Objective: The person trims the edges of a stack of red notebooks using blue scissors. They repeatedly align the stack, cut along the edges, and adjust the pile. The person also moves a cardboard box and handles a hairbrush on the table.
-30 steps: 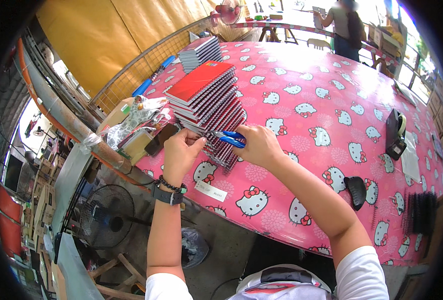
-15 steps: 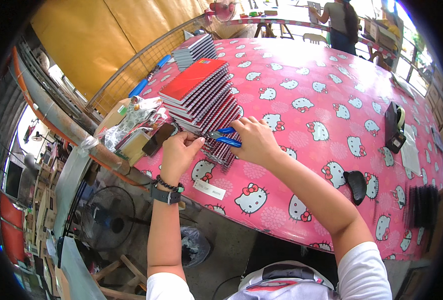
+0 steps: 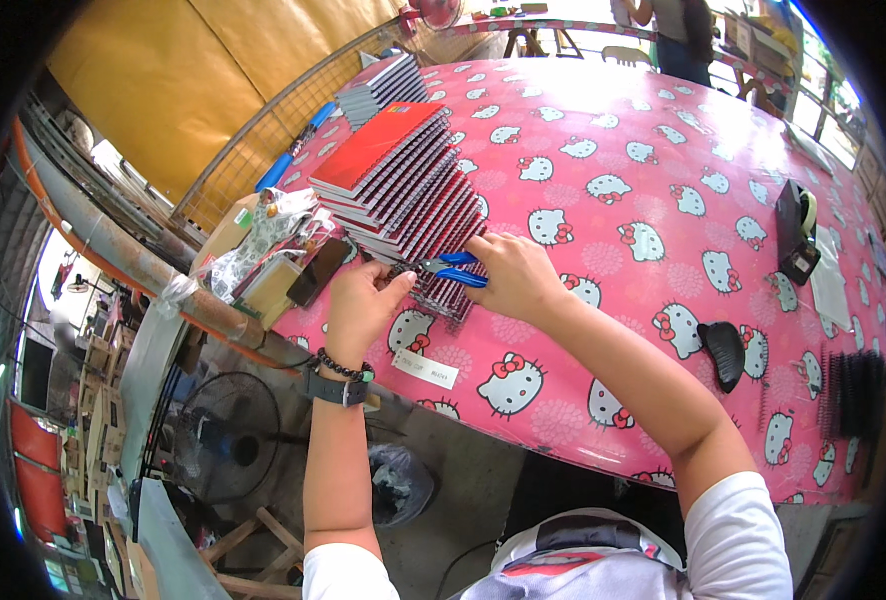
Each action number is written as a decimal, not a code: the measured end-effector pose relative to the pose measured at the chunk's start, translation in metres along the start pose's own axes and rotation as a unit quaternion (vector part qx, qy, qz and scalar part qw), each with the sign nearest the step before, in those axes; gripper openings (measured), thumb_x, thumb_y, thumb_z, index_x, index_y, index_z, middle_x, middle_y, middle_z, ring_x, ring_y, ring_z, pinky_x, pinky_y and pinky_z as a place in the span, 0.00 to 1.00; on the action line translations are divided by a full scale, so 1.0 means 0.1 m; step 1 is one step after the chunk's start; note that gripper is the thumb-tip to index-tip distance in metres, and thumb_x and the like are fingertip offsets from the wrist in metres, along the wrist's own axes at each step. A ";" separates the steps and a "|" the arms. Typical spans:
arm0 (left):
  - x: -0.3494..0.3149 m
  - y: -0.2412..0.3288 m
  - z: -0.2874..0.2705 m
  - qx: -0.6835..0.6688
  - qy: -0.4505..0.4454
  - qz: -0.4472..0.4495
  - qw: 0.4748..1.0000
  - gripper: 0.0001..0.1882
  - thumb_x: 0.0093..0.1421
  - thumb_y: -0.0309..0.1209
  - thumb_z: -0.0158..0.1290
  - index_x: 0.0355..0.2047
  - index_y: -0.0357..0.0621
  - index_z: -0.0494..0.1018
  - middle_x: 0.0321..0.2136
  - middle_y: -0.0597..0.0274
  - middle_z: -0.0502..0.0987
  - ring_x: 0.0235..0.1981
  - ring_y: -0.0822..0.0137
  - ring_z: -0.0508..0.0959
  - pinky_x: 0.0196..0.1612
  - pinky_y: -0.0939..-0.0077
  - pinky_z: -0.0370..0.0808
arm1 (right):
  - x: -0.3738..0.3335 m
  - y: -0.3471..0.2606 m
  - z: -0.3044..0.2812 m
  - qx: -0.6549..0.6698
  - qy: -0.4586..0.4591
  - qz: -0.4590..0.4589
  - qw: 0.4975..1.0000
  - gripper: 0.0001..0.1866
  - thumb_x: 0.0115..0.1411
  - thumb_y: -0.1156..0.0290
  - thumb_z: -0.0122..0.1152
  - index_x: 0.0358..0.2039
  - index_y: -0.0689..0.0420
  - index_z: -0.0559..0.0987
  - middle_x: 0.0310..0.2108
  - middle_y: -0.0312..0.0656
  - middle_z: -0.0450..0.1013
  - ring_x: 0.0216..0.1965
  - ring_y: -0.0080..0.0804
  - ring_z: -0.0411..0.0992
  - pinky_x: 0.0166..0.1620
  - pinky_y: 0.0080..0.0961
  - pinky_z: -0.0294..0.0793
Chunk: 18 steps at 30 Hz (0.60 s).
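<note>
A tall, leaning stack of red spiral notebooks [image 3: 388,145] stands on the table, its wire-bound edges facing right and toward me. My right hand [image 3: 521,277] is closed around the blue handles of a pair of pliers [image 3: 455,273]. Their metal jaws point left, at the binding low on the stack's near side. Just left of the jaws, my left hand [image 3: 361,308] has its thumb and fingers drawn together against the near corner of the notebooks. Whatever the left fingertips pinch is too small to make out.
Pink patterned cloth covers the table [image 3: 603,290]. Left of the stack lie a plastic-wrapped pile [image 3: 288,240] and a dark phone-like slab [image 3: 318,272]. A paper strip [image 3: 425,369] is near the front edge. Rightward are a tape dispenser [image 3: 796,235] and black binding coils [image 3: 851,395]. Another person [image 3: 683,40] stands beyond.
The whole view has shifted slightly. Both hands stay at the same corner of the stack, and the pliers' handles look a little closer together.
</note>
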State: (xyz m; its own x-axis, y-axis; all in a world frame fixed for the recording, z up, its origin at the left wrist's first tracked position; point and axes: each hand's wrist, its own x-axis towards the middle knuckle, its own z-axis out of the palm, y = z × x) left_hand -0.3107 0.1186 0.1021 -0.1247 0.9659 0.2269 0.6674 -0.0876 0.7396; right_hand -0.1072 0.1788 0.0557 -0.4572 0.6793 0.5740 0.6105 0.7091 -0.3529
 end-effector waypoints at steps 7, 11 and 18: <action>-0.01 -0.04 -0.01 -0.016 0.002 -0.002 1.000 0.13 0.55 0.34 0.57 0.26 0.33 0.76 0.13 0.64 0.72 0.16 0.76 0.70 0.22 0.77 0.65 | -0.04 0.05 -0.11 0.029 -0.076 0.067 0.994 0.19 0.42 0.64 0.64 0.35 0.58 0.75 0.26 0.46 0.73 0.32 0.46 0.73 0.36 0.40 0.72; -0.01 0.05 0.02 -0.004 -0.026 -0.012 1.000 0.13 0.55 0.34 0.56 0.26 0.33 0.76 0.13 0.65 0.72 0.15 0.76 0.69 0.21 0.77 0.65 | -0.08 0.12 0.03 -0.029 0.053 -0.044 0.997 0.18 0.43 0.61 0.65 0.31 0.60 0.74 0.27 0.46 0.74 0.34 0.45 0.74 0.39 0.40 0.73; 0.00 -0.08 0.00 -0.031 -0.020 -0.032 0.999 0.14 0.57 0.36 0.56 0.32 0.35 0.76 0.21 0.64 0.77 0.19 0.77 0.73 0.22 0.80 0.68 | -0.05 0.04 -0.08 0.027 -0.109 0.059 0.992 0.19 0.42 0.62 0.65 0.34 0.58 0.75 0.26 0.46 0.73 0.34 0.44 0.73 0.38 0.39 0.71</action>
State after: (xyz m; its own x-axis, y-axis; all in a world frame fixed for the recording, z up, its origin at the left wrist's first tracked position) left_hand -0.3159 0.1192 0.0963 -0.1366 0.9787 0.1531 0.6123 -0.0381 0.7897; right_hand -0.0969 0.1766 0.0572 -0.5167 0.7792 0.3547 0.6353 0.6267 -0.4513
